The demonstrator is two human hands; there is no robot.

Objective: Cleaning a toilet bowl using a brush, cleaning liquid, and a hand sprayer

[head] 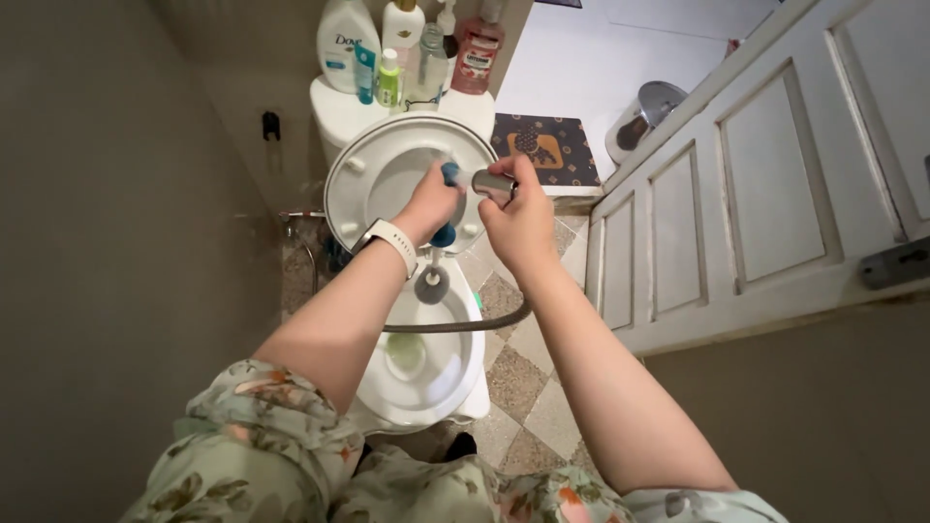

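— Checkered floor tiles, beige and grey, run under a white toilet bowl, with a white panelled door along the right. What do the hands hold?

— Over the bowl's far edge, the left hand wraps its fingers tight round the blue handle of a toilet brush; the thin shaft hangs down to a round grey head just above the bowl. A white watch bands that wrist.

— And the other?

— The right hand has its fingers closed round a shiny metal sprayer, its nozzle touching the brush handle's top. A ribbed grey hose loops from beneath that hand across the bowl.

— Behind them?

— The smooth white lid stands raised, and plastic bottles crowd the cistern top. A dark patterned mat lies at the floor's far edge.
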